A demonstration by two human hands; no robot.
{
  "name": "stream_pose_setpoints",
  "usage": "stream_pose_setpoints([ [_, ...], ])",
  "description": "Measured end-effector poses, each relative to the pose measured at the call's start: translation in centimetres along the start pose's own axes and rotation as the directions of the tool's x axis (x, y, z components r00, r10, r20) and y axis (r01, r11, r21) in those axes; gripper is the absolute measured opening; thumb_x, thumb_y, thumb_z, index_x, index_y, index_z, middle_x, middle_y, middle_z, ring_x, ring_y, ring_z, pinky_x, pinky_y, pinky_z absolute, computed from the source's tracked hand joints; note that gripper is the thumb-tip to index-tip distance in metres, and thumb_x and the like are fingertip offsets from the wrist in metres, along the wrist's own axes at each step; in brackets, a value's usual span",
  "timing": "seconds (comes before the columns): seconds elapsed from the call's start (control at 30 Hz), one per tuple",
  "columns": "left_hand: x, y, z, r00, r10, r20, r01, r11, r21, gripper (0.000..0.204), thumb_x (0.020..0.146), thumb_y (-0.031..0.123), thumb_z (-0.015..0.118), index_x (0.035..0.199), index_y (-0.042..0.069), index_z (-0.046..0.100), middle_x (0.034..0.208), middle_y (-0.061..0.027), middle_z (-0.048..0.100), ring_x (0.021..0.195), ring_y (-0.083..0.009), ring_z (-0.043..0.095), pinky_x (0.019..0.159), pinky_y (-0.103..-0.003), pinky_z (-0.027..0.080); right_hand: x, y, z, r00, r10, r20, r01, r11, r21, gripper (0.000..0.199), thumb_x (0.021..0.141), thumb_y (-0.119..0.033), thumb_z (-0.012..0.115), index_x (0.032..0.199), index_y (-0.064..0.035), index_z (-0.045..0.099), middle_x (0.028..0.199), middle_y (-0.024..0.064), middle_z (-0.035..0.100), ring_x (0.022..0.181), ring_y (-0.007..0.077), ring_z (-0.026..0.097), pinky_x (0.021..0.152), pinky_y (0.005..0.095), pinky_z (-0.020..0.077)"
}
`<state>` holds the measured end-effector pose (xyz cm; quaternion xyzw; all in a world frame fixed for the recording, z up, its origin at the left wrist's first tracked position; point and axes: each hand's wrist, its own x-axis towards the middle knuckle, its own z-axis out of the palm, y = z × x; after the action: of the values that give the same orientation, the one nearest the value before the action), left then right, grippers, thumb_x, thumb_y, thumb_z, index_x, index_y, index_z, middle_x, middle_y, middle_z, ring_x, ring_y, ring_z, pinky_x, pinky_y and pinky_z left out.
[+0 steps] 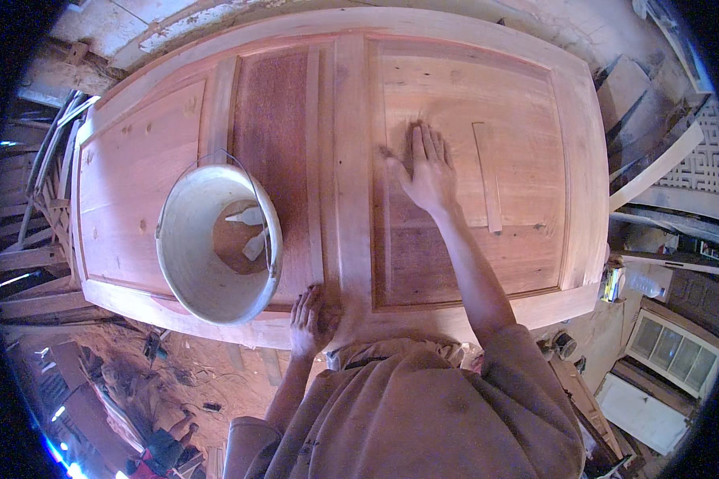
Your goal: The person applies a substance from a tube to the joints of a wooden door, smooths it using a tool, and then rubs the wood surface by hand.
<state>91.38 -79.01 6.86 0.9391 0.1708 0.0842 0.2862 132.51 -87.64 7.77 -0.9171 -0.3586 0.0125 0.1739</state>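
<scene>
A large panelled wooden door (351, 184) lies flat in front of me. My right hand (429, 172) rests flat on its right panel, palm down, with the thumb spread from the fingers. Dark smudges show around those fingertips and the thumb. Just right of that hand lies a thin wooden strip (487, 180). My left hand (305, 321) lies over the door's near rail, fingers extended; a dark patch beside it hides the thumb. On the left half stands a whitish bucket (185, 263) with a wire handle, holding brown powdery material and two pale flat pieces, perhaps scrapers.
Stacked timber (36, 255) crowds the left side, and boards (655, 164) lean at the right. A white-framed window sash (679, 351) sits at lower right. Reddish-brown dust covers the floor (216, 371) at lower left, where another person's arm (185, 423) shows.
</scene>
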Motion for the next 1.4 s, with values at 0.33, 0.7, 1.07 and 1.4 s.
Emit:
stream_pose_setpoints([
  [0.33,0.3,0.2,-0.7,1.000,-0.020,0.005,0.020,1.000,0.013,0.056,0.085,0.029,0.073,0.130,0.002,0.053,0.143,-0.0179,0.053,0.132,-0.0387,0.051,0.111,-0.052,0.039,-1.8,0.5,1.3,0.999,-0.035,-0.001,0.035,0.988,-0.153,0.094,0.095,-0.067,0.044,0.152,0.0073,0.030,0.161,0.0250,0.026,0.149,0.0420,0.024,0.122,0.0561,0.0133],
  [0.7,0.7,-0.2,-0.4,0.999,0.005,-0.033,-0.005,1.000,-0.010,0.056,0.082,0.026,0.076,0.129,0.004,0.055,0.143,-0.0189,0.053,0.131,-0.0389,0.052,0.110,-0.053,0.041,-1.2,0.0,0.6,1.000,0.014,-0.024,-0.018,0.986,-0.164,0.095,0.095,-0.067,0.045,0.147,0.0113,0.036,0.155,0.0284,0.034,0.146,0.0413,0.031,0.122,0.0536,0.0172],
  [1.07,0.0,-0.1,-0.3,1.000,-0.016,-0.004,0.016,1.000,0.014,0.053,0.082,0.023,0.075,0.128,0.003,0.055,0.141,-0.0183,0.055,0.130,-0.0390,0.053,0.109,-0.053,0.042,-0.5,-0.3,2.1,0.999,0.032,-0.031,-0.035,0.994,-0.103,0.095,0.096,-0.064,0.047,0.150,0.0118,0.027,0.158,0.0311,0.027,0.149,0.0401,0.024,0.122,0.0517,0.0181],
  [1.4,0.0,-0.2,0.1,1.000,0.008,-0.014,-0.008,1.000,0.026,0.058,0.082,0.027,0.076,0.130,0.003,0.052,0.140,-0.0195,0.055,0.128,-0.0396,0.055,0.108,-0.053,0.042,-0.6,-2.1,2.3,1.000,-0.009,0.025,0.011,0.996,-0.084,0.100,0.094,-0.071,0.040,0.154,0.0079,0.023,0.163,0.0238,0.020,0.152,0.0374,0.017,0.124,0.0524,0.0082],
])
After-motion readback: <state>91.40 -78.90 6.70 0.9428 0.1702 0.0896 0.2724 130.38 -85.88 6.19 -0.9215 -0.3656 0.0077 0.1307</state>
